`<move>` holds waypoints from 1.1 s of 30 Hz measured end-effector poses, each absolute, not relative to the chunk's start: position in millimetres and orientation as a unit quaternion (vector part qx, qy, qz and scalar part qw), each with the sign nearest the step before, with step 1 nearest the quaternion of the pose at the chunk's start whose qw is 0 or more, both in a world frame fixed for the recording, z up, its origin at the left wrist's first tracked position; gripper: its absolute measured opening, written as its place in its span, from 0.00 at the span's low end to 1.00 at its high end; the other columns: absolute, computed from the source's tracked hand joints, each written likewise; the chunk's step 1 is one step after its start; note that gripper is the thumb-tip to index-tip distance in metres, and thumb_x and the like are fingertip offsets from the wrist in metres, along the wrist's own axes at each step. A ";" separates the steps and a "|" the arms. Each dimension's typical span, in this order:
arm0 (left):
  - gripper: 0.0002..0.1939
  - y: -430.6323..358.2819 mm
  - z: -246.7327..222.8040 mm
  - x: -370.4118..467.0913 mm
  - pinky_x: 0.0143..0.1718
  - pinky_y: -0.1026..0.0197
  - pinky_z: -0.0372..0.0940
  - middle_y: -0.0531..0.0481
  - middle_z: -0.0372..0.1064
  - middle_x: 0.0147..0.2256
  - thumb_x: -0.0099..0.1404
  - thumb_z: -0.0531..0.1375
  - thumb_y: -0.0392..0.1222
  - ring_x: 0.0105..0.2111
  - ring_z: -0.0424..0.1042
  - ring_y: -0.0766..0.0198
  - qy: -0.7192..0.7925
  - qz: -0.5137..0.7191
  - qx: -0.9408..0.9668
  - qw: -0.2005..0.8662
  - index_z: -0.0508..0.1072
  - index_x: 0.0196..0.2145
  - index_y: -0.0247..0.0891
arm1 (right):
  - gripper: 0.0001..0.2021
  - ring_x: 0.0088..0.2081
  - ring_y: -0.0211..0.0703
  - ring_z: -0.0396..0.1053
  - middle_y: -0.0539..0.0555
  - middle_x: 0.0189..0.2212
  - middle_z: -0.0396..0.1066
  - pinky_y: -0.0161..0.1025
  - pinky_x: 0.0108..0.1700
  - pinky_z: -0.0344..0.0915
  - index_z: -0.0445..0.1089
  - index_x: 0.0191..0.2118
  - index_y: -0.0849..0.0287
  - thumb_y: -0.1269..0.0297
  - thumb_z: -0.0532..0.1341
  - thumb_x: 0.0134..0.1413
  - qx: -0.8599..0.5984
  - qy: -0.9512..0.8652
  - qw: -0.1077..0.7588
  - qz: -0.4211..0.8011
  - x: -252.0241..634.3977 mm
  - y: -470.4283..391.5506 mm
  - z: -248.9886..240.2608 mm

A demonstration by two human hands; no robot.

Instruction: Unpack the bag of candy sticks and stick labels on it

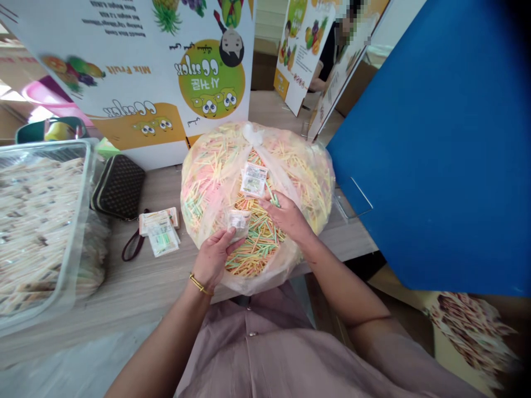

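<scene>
A large clear plastic bag (194, 177) full of thin pastel candy sticks (259, 251) lies torn open on the table before me. Over the opening, my left hand (213, 251) pinches a small printed packet (238, 220) between thumb and fingers. A few green and pale candy sticks (274, 198) are held in my right hand (286, 215), just above the pile. Several more small packets (254, 179) rest in a stack on the sticks, beyond my hands.
Left stands a clear tub (89, 182) of filled packets, beside a dark patterned pouch (120, 185) and some packets (162, 237) on the table (174, 276). Printed cartons (136, 72) rise behind. A blue panel (435, 155) blocks the right. Another person's arm (319, 80) shows behind cartons.
</scene>
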State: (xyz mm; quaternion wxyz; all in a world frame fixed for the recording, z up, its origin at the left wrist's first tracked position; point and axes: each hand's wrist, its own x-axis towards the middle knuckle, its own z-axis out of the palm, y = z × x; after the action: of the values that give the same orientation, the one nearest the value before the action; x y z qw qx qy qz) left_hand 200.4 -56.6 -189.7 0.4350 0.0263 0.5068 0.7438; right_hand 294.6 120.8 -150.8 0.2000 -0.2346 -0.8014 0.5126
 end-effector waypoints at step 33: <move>0.18 -54.9 -193.3 204.1 0.54 0.50 0.72 0.51 0.77 0.38 0.53 0.74 0.50 0.42 0.76 0.61 0.526 0.757 0.075 0.382 0.77 0.34 0.37 | 0.14 0.46 0.46 0.76 0.52 0.48 0.77 0.39 0.46 0.65 0.68 0.54 0.52 0.55 0.59 0.67 -0.161 -0.924 0.105 0.331 302.6 98.3 -123.2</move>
State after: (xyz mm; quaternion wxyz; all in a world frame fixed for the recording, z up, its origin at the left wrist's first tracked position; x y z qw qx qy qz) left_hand 204.1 -54.9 -193.3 0.3819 0.0749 0.5256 0.7565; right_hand 302.6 98.3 -123.2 0.1050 -0.1610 -0.9240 0.3305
